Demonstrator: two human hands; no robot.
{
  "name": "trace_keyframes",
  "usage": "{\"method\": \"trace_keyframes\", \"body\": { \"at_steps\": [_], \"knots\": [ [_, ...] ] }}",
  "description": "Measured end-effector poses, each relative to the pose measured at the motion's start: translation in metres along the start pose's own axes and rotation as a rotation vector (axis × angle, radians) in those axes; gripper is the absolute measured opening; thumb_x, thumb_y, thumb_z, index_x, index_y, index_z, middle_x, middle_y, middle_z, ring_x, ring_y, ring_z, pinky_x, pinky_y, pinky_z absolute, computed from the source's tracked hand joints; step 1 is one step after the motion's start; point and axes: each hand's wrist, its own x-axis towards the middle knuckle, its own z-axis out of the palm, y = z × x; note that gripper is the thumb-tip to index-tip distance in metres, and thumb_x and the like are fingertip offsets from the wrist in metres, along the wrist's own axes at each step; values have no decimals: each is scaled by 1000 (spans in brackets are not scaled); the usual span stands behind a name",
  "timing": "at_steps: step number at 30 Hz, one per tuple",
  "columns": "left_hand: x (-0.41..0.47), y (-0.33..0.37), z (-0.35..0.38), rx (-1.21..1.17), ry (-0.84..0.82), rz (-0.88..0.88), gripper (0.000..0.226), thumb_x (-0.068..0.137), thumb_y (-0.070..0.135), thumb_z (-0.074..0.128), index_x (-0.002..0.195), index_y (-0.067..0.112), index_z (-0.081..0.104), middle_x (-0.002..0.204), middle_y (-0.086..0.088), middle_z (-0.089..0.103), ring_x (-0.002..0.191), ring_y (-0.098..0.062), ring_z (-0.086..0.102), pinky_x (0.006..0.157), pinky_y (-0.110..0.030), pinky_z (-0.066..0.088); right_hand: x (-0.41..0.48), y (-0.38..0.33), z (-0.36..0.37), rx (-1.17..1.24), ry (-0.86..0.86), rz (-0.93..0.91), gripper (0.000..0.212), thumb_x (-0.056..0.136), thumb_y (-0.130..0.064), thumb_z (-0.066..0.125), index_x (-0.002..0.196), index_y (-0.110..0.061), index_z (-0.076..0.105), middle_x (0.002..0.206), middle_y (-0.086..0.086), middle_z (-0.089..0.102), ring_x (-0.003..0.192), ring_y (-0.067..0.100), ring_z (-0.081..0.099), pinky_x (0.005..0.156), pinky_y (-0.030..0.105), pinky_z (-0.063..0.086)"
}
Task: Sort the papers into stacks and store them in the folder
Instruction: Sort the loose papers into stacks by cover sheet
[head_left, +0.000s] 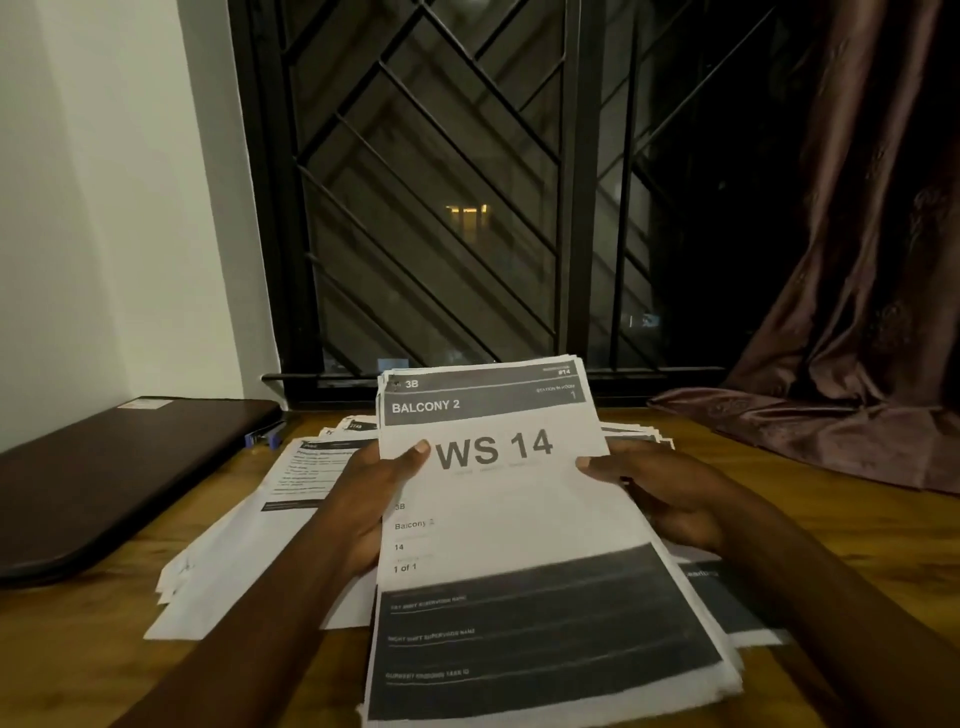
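Observation:
A thick stack of printed papers (514, 525), top sheet reading "WS 14" and "BALCONY 2", is held up over the wooden table (104, 649). My left hand (363, 499) grips its left edge, thumb on the top sheet. My right hand (670, 499) grips the right edge, thumb on top. More printed sheets (249, 545) lie spread on the table under and to the left of the held stack, and another pile (639, 434) shows behind it on the right. A dark folder (114, 467) lies closed at the left.
A blue-and-white pen (265, 434) lies between the folder and the loose sheets. A brown curtain (831, 415) drapes onto the table at the back right. A barred window (467, 208) stands behind the table.

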Motion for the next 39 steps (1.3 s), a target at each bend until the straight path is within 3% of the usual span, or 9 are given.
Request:
{"method": "trace_keyframes", "body": {
  "at_steps": [6, 9, 16, 19, 22, 31, 33, 36, 39],
  "knots": [
    [-6, -4, -11, -94, -123, -60, 43, 86, 8, 60, 129, 13, 57, 123, -18, 66, 110, -42, 65, 81, -64, 52, -13, -1, 6, 142, 152, -124, 39, 79, -15, 72, 115, -3, 65, 106, 15, 71, 96, 34, 69, 88, 52, 54],
    [-5, -8, -9, -59, -115, -51, 41, 85, 0, 59, 125, 9, 59, 119, -20, 68, 103, -43, 67, 77, -59, 56, -18, -3, 3, 159, 203, -189, 51, 66, -25, 79, 112, -6, 67, 104, 14, 73, 94, 31, 71, 89, 50, 54],
    [1, -1, -18, 29, -26, -35, 57, 73, 15, 72, 127, 11, 57, 117, -18, 69, 102, -48, 66, 96, -63, 46, -17, -6, -5, 104, 187, -214, 28, 88, -12, 64, 115, -5, 65, 107, 11, 72, 100, 31, 68, 93, 48, 52],
    [3, -2, -16, 60, -38, -18, 46, 78, 11, 68, 123, 10, 58, 110, -18, 72, 89, -43, 71, 68, -46, 60, -18, -5, -4, 137, 240, -294, 36, 77, -8, 74, 112, -2, 67, 106, 14, 72, 97, 33, 69, 91, 50, 53],
    [6, -4, -18, 193, 69, 80, 12, 92, 4, 57, 103, 7, 61, 75, -6, 76, 54, -23, 71, 38, -24, 51, -16, -6, -6, 149, 353, -388, 30, 80, -11, 72, 109, -4, 68, 103, 11, 73, 95, 29, 70, 85, 42, 56],
    [22, -4, -32, 472, 161, 192, 16, 94, 10, 56, 83, 21, 51, 70, 13, 61, 39, -4, 62, 35, -12, 42, -11, -9, -13, -28, 462, -566, 27, 93, -5, 56, 115, -19, 59, 108, -2, 69, 99, 15, 66, 77, 24, 52],
    [22, -3, -31, 417, 133, 159, 3, 93, 11, 57, 91, 14, 57, 73, 7, 69, 48, -15, 68, 42, -19, 48, -11, -9, -11, -48, 439, -612, 40, 91, -3, 58, 120, -30, 50, 101, -9, 68, 97, 15, 66, 72, 23, 53],
    [24, 2, -36, 221, 93, 78, 39, 80, 22, 64, 116, 8, 59, 115, -17, 70, 93, -46, 66, 69, -38, 50, -8, -5, -5, -55, 406, -629, 59, 87, 4, 60, 122, -40, 42, 103, -1, 71, 93, 16, 70, 71, 30, 57],
    [26, 2, -38, 196, 66, 68, 55, 71, 27, 64, 122, 8, 58, 121, -19, 66, 101, -51, 63, 72, -39, 48, -10, -4, 6, -145, 401, -642, 32, 92, -2, 56, 111, -28, 59, 116, -3, 65, 110, 17, 62, 89, 29, 54]
  ]
}}
